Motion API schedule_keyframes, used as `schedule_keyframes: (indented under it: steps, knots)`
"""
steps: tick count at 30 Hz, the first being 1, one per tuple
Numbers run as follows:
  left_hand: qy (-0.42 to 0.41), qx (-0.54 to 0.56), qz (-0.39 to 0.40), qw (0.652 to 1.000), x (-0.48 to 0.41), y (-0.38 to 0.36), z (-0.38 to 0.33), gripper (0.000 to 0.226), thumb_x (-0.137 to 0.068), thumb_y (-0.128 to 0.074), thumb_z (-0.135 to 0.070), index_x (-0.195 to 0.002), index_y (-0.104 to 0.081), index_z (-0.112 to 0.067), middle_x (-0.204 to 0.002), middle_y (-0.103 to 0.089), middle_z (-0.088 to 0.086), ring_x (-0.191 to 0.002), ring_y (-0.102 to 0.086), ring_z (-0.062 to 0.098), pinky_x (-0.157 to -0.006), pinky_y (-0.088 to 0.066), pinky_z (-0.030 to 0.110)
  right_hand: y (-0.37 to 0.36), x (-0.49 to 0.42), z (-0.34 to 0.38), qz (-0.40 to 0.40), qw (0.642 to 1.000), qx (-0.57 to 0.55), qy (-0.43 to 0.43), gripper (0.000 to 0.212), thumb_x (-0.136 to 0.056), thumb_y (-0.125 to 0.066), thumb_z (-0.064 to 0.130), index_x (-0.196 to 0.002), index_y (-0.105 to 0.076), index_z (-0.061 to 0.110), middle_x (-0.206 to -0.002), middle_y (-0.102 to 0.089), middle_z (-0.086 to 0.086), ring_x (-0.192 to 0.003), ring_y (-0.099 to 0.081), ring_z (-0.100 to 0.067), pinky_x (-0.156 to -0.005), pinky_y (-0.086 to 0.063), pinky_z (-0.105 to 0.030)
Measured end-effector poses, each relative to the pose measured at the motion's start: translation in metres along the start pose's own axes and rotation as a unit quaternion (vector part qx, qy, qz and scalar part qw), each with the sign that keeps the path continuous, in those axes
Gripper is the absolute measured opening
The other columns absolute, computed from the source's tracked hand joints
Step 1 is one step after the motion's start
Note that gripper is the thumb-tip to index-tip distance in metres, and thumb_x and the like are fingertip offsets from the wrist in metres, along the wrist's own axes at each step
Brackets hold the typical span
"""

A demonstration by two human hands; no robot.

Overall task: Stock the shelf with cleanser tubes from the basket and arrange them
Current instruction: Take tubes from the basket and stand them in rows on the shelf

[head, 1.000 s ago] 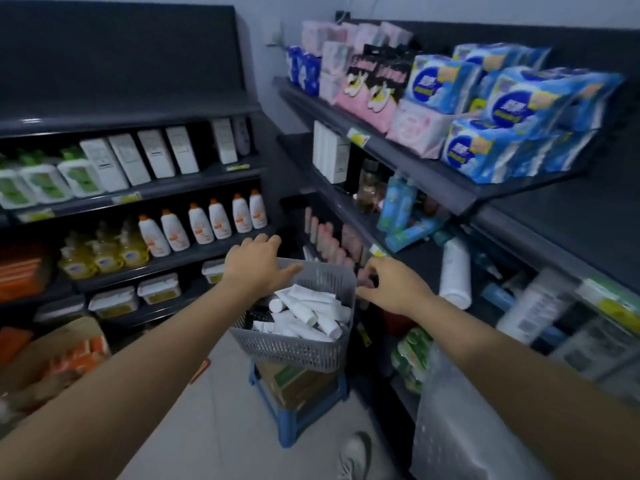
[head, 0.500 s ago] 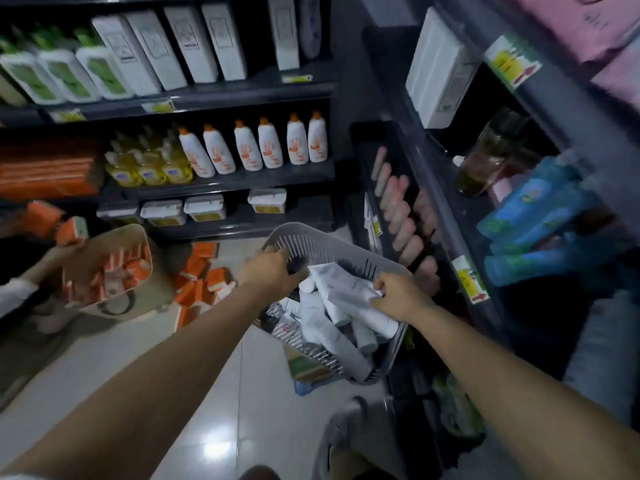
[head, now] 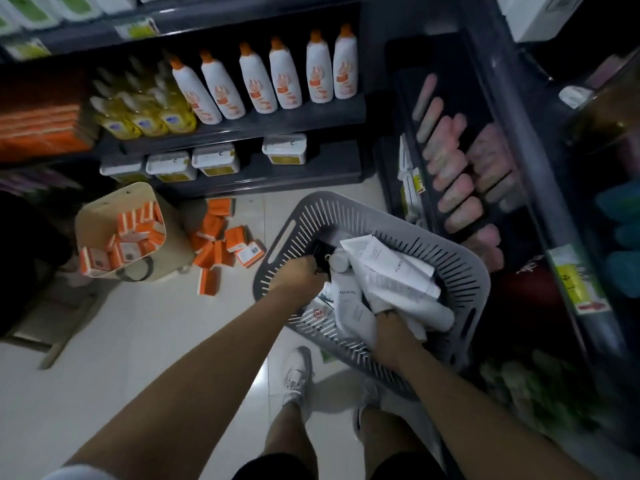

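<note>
Both hands inside grey basket (head: 311,209): left hand (head: 299,277), nine o'clock of the cleanser tubes (head: 391,268), fingers curled, hold cannot be told; right hand (head: 389,329), six o'clock, grips one of them

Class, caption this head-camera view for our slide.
Left hand and right hand reach into grey basket of white cleanser tubes.

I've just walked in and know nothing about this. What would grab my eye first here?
The grey slotted basket in the middle, heaped with white tubes, with the left hand and right hand both dug into it. To its left, orange boxes lie scattered on the pale floor; behind, white bottles with orange caps line a dark shelf.
</note>
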State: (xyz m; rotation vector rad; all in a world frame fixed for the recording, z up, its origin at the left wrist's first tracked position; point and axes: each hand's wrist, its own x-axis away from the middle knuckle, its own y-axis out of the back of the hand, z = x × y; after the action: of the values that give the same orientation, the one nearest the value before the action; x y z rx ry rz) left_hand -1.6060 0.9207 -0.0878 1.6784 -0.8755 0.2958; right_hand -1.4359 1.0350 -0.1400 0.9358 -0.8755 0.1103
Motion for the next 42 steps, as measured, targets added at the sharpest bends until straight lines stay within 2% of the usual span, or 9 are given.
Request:
schedule_keyframes:
  steps: [4, 9, 13, 18, 21, 23, 26, 31, 42]
  knots:
    - [0.017, -0.006, 0.06, 0.998, -0.012, -0.029, 0.008, 0.034, -0.09, -0.059, -0.025, -0.119, -0.06, -0.007, -0.124, -0.062, 0.012, -0.114, -0.058, 0.029, -0.095, -0.047, 0.036, 0.018, 0.009, -0.005, -0.033, 0.998, -0.045, 0.031, 0.076, -0.064, -0.077, 0.042, -0.124, -0.045, 0.01, -0.118, -0.054, -0.005, -0.11, -0.054, -0.022, -0.091, -0.048, -0.033]
    - [0.034, 0.043, 0.128, 0.99, -0.02, -0.058, -0.01, 0.075, -0.078, -0.07, -0.052, -0.134, -0.046, -0.008, -0.131, -0.056, 0.011, -0.121, -0.054, 0.027, -0.098, -0.046, 0.033, 0.039, 0.022, -0.008, -0.088, 0.971, -0.221, 0.0, 0.068, -0.055, -0.079, 0.052, -0.103, -0.047, 0.016, -0.101, -0.054, 0.003, -0.098, -0.056, -0.016, -0.077, -0.051, -0.032]
    - [0.048, 0.099, 0.145, 0.983, -0.022, -0.072, -0.026, 0.109, -0.061, -0.085, -0.051, -0.141, -0.031, -0.001, -0.135, -0.05, 0.01, -0.123, -0.052, 0.025, -0.091, -0.047, 0.028, 0.051, 0.027, -0.007, -0.217, 0.928, -0.293, -0.076, 0.087, -0.05, -0.079, 0.057, -0.117, -0.046, 0.012, -0.114, -0.054, -0.003, -0.105, -0.057, -0.022, -0.083, -0.052, -0.037]
    - [0.097, 0.179, 0.203, 0.958, -0.02, -0.067, -0.031, 0.078, -0.063, -0.085, -0.024, -0.127, -0.048, 0.001, -0.115, -0.056, 0.013, -0.101, -0.063, 0.029, -0.064, -0.059, 0.038, 0.058, 0.033, -0.002, -0.249, 0.877, -0.383, -0.15, 0.074, -0.068, -0.083, 0.033, -0.121, -0.038, 0.01, -0.12, -0.057, -0.01, -0.106, -0.058, -0.028, -0.079, -0.046, -0.033]
    - [0.084, 0.238, 0.296, 0.921, -0.014, -0.044, -0.027, 0.029, -0.08, -0.074, -0.015, -0.102, -0.061, -0.002, -0.104, -0.064, 0.018, -0.097, -0.064, 0.029, -0.067, -0.061, 0.041, 0.061, 0.042, 0.004, -0.282, 0.862, -0.39, -0.162, 0.062, -0.071, -0.081, 0.037, -0.107, -0.036, 0.014, -0.107, -0.059, -0.008, -0.092, -0.059, -0.026, -0.073, -0.048, -0.035]
    - [0.078, 0.28, 0.328, 0.899, -0.004, -0.015, -0.024, 0.033, -0.082, -0.074, -0.013, -0.109, -0.06, -0.001, -0.107, -0.062, 0.018, -0.102, -0.061, 0.031, -0.062, -0.059, 0.039, 0.068, 0.053, 0.01, -0.317, 0.841, -0.4, -0.178, 0.064, -0.072, -0.08, 0.039, -0.111, -0.038, 0.011, -0.104, -0.058, -0.009, -0.095, -0.06, -0.031, -0.071, -0.047, -0.035]
    - [-0.008, 0.214, 0.298, 0.93, 0.02, 0.039, -0.04, 0.072, -0.053, -0.087, -0.023, -0.117, -0.06, -0.006, -0.112, -0.064, 0.015, -0.095, -0.066, 0.032, -0.068, -0.061, 0.045, 0.086, 0.083, 0.026, -0.363, 0.8, -0.435, -0.199, 0.069, -0.073, -0.08, 0.04, -0.12, -0.039, 0.01, -0.106, -0.058, -0.009, -0.091, -0.058, -0.03, -0.071, -0.044, -0.034]
    - [-0.289, 0.067, 0.168, 0.94, 0.099, 0.114, -0.119, 0.038, -0.06, -0.085, -0.019, -0.084, -0.056, -0.024, -0.088, -0.065, -0.002, -0.083, -0.064, 0.017, -0.064, -0.056, 0.031, 0.13, 0.166, 0.039, -0.496, 0.711, -0.454, -0.205, 0.063, -0.069, -0.081, 0.043, -0.11, -0.042, 0.015, -0.1, -0.056, 0.003, -0.089, -0.056, -0.021, -0.075, -0.044, -0.031]
    - [-0.622, 0.108, 0.004, 0.775, 0.349, 0.118, -0.254, 0.077, -0.046, -0.089, -0.042, -0.109, -0.052, -0.016, -0.105, -0.066, -0.001, -0.095, -0.063, 0.021, -0.082, -0.053, 0.039, 0.124, 0.467, -0.002, -0.753, 0.498, -0.358, -0.24, 0.056, -0.07, -0.078, 0.05, -0.108, -0.046, 0.023, -0.09, -0.058, 0.015, -0.08, -0.058, -0.01, -0.061, -0.045, -0.028]
